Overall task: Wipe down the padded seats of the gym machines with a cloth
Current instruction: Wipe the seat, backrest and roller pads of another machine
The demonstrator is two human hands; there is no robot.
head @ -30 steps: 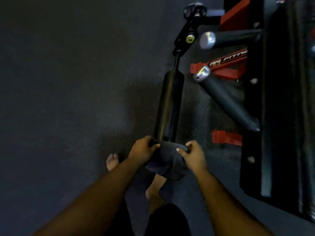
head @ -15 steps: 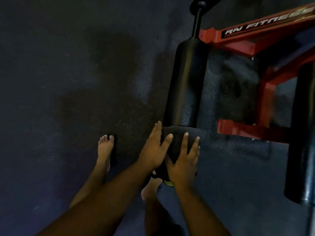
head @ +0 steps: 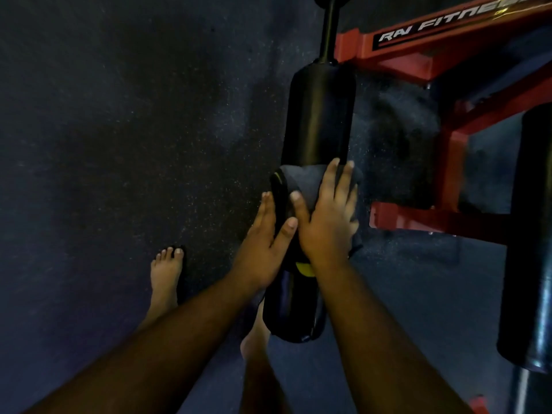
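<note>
Two hands, left hand (head: 263, 240) and right hand (head: 327, 218), press one dark cloth (head: 304, 182) flat-fingered around one black cylindrical padded roller (head: 319, 115).

Dim light, dark speckled rubber floor (head: 119, 144), red steel machine frame (head: 418, 55)

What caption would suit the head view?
Both hands, left and right, press a dark cloth around a black roller pad.
</note>
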